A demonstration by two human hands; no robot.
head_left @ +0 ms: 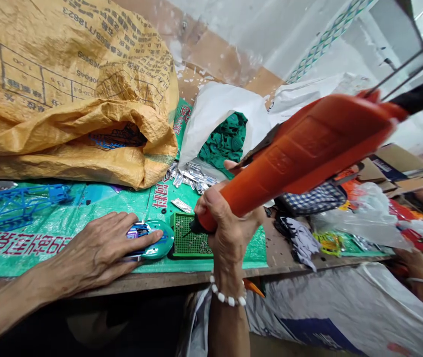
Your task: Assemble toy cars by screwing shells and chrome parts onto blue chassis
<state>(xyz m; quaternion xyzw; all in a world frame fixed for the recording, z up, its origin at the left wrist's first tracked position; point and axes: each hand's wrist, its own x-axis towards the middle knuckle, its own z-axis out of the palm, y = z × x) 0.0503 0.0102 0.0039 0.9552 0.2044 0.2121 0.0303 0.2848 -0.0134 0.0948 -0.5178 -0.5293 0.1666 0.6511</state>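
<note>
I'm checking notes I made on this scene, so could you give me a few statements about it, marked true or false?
1. A white beaded bracelet circles the wrist of the right hand. True.
2. That hand is empty. False: it grips an orange tool.
3. The left hand holds a teal plastic piece. True.
4. The pieces showing in the white bag are blue. False: they are green.
5. A green grid tray sits beside the teal piece. True.

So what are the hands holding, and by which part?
The right hand grips the orange tool by its lower end, near the black tip. The left hand holds the teal plastic piece by its left end.
</note>
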